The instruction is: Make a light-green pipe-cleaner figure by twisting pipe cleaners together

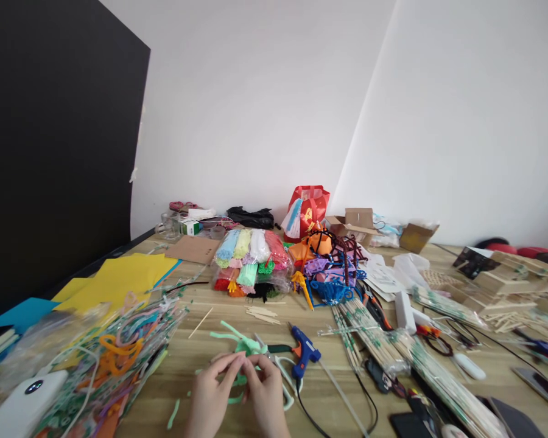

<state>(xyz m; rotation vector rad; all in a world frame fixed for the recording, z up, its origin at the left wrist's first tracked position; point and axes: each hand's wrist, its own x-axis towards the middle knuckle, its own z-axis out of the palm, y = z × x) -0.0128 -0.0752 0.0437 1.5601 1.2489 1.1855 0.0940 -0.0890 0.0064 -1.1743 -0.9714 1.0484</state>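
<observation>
My left hand point(215, 389) and my right hand point(263, 389) meet at the fingertips low in the middle, both closed in a pinch on a light green pipe cleaner point(240, 379), mostly hidden by my fingers. Just beyond the fingertips is a bunched light green pipe cleaner shape point(251, 347) with strands sticking out to the left. Scissors with pale green handles point(287, 383) lie beside my right hand, partly behind it. A blue hot glue gun point(305, 353) rests farther right. One short green piece point(173, 413) lies left of my left hand.
Bagged pipe cleaners point(256, 255) and a coloured heap point(329, 274) stand at the back, before a red bag point(308, 210). Yellow sheets point(119, 280), tangled strands point(123, 359) and a white power bank point(31, 401) lie left. Bundled wooden sticks point(369, 334) and wooden models point(516, 280) are right.
</observation>
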